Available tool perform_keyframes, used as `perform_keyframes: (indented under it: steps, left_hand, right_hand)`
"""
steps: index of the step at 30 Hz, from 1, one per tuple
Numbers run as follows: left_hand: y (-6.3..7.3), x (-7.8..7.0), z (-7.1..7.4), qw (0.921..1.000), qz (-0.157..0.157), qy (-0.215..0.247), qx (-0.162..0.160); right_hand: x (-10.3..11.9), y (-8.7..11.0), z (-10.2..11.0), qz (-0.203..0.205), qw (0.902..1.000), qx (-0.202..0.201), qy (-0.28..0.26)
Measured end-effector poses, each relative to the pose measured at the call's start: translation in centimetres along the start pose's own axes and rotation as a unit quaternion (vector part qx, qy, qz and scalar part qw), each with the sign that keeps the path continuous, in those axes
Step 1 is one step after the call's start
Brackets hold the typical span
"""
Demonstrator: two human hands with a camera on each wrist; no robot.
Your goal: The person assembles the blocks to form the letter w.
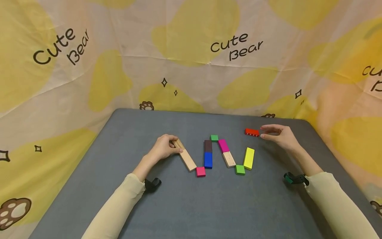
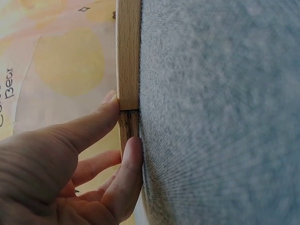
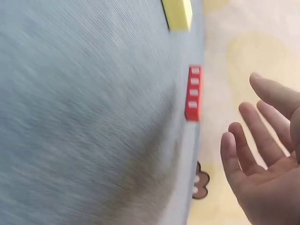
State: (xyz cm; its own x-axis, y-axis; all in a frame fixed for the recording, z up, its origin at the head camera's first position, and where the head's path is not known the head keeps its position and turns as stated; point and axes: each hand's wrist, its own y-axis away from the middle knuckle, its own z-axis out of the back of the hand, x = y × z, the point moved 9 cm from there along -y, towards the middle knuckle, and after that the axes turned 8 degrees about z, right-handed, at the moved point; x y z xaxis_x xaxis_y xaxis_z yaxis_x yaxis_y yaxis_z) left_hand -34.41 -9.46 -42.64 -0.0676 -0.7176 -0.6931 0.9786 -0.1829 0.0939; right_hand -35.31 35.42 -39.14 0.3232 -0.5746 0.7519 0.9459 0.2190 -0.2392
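My left hand (image 1: pixel 163 146) pinches a short-looking wooden block (image 2: pixel 125 127) between thumb and fingers, at the far end of a slanted line. A plain wooden block (image 1: pixel 188 160) continues that line towards me, end against end, and the thumb lies by their seam. On the right, my right hand (image 1: pixel 280 135) hovers with fingers spread apart and holds nothing. Just left of its fingertips lies a red block (image 1: pixel 252 132) with white marks along its side; the right wrist view shows a gap between them.
The blocks form a zigzag: pink (image 1: pixel 201 172), blue (image 1: pixel 208 160), dark brown (image 1: pixel 208 146), green (image 1: pixel 214 138), magenta (image 1: pixel 223 145), light wood (image 1: pixel 229 159), another green (image 1: pixel 240 170) and yellow (image 1: pixel 249 158). A printed cloth (image 1: pixel 191 33) hangs behind the grey table (image 1: pixel 191 205).
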Motion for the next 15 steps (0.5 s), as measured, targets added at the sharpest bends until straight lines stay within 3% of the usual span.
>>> perform_keyframes:
  steps: [6,15]
  left_hand:
    - [0.0,0.2,0.0,1.0000,0.002,-0.006,-0.001]
    - [-0.1,0.0,0.1,1.0000,0.007,0.000,0.003]
  right_hand:
    - [-0.8,-2.6,0.1,0.002,0.9996,0.026,-0.001]
    - [-2.4,-4.2,-1.2,0.001,0.9976,0.069,0.011]
